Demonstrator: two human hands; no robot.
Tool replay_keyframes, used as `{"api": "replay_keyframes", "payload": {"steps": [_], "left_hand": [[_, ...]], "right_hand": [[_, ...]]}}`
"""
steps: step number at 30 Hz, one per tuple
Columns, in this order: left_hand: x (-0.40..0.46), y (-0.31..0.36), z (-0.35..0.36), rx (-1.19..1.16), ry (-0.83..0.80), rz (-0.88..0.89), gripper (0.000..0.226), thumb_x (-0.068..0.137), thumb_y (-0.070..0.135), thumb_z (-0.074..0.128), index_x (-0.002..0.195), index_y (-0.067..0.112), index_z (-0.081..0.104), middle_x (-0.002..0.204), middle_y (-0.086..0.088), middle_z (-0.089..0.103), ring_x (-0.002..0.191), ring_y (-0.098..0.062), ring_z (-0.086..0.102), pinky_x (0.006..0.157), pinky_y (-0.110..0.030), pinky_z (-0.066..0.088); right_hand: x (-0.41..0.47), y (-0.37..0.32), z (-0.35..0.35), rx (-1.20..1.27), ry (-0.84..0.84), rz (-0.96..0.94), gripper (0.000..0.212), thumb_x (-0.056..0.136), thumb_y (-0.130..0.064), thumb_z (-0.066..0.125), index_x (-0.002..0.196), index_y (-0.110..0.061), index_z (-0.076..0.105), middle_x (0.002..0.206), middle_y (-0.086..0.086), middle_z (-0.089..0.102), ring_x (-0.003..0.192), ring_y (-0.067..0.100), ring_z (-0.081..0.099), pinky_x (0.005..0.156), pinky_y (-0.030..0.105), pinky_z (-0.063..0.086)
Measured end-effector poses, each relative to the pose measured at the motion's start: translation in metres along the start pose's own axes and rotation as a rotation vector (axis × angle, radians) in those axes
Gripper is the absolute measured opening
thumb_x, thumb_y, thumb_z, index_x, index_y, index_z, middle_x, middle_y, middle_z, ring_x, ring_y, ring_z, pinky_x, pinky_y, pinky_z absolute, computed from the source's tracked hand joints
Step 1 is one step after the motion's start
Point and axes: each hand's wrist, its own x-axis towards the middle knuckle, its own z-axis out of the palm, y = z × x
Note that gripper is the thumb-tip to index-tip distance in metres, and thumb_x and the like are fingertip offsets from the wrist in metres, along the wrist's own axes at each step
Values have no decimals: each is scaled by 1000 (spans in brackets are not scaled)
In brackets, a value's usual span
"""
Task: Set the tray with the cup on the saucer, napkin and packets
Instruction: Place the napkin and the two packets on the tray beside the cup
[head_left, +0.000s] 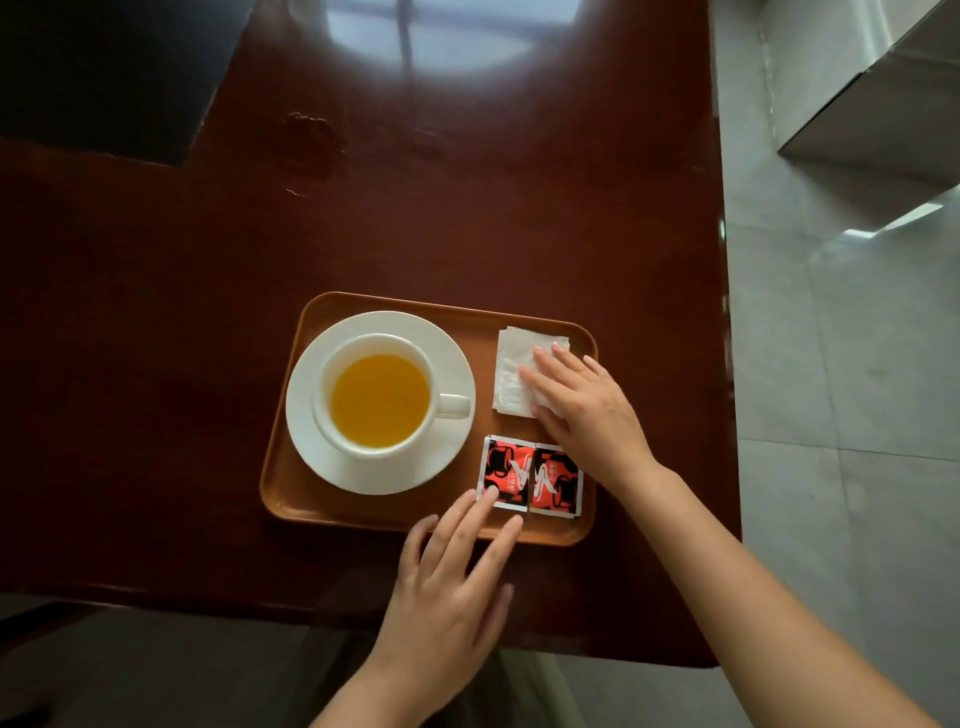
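A brown tray (395, 512) lies on the dark table. On its left, a white cup (337, 441) of orange liquid stands on a white saucer (306, 395), handle pointing right. A folded white napkin (511, 374) lies at the tray's far right, and my right hand (587, 410) rests flat on it with fingers spread. Two red-and-black packets (530, 475) lie side by side at the near right. My left hand (452, 582) reaches over the tray's near rim, a fingertip touching the left packet's near corner. Neither hand grips anything.
The dark red wooden table (415, 218) has its right edge close to the tray, with a grey tiled floor (841, 364) beyond. A black panel (104, 73) sits at the far left. A metal cabinet (872, 88) stands at the far right.
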Motion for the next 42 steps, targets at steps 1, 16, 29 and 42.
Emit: {"api": "replay_keyframes", "payload": {"steps": [1,16,29,42], "left_hand": [[3,1,2,21,-47,-33,51,87,35,44,137,23,40,148,-9,38,139,-20,23,109,-46,29],[27,8,12,203,-281,-94,64,88,52,31,143,19,33,152,-1,28,140,-20,22,105,-51,17],[34,5,12,213,-269,-149,67,87,54,30,145,20,28,153,-1,25,141,-21,19,105,-51,30],[34,2,13,191,-248,-139,65,89,52,29,146,21,25,155,1,21,142,-21,15,106,-51,29]], "right_hand": [[0,0,1,0,-1,-9,42,89,-14,59,130,-16,50,141,12,46,134,29,37,110,43,26],[-91,-10,8,74,262,10,31,81,-17,69,111,-9,66,117,8,66,111,24,59,101,40,41],[-89,-23,18,85,196,70,33,80,-12,69,113,-6,65,116,10,67,108,25,61,98,36,44],[-91,-28,19,97,204,66,31,82,-13,67,112,-7,66,116,9,67,110,26,60,97,39,46]]}}
